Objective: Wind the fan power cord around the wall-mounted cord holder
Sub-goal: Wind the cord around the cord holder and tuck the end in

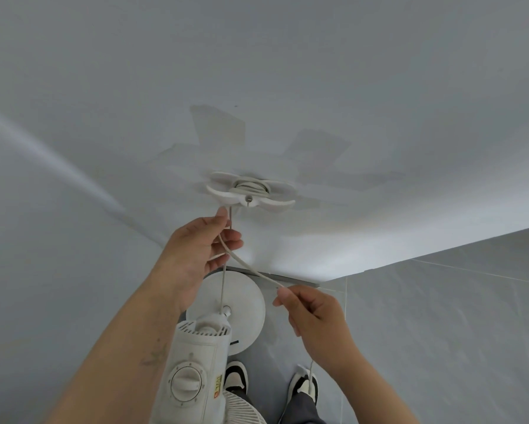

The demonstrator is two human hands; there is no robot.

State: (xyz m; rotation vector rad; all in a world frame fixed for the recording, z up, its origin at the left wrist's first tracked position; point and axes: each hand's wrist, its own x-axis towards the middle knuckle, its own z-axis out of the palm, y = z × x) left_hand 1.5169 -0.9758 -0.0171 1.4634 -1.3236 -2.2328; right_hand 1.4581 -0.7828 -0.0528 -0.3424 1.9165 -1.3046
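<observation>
A white, petal-shaped cord holder [251,194] is fixed to the pale wall, with several turns of the whitish power cord [251,270] wound round its hub. From the holder the cord drops into my left hand [198,255], which pinches it just below the holder. It then runs down and right to my right hand [315,313], which grips it between thumb and fingers. The loose end hangs below my right hand toward my shoes. Another length of cord runs straight down from my left hand to the white pedestal fan [195,371].
The fan's round base [241,301] stands on the floor against the wall, its motor housing with a dial close under my left forearm. My two shoes [235,377] stand on grey floor tiles [440,332]. Patched paint marks the wall above the holder.
</observation>
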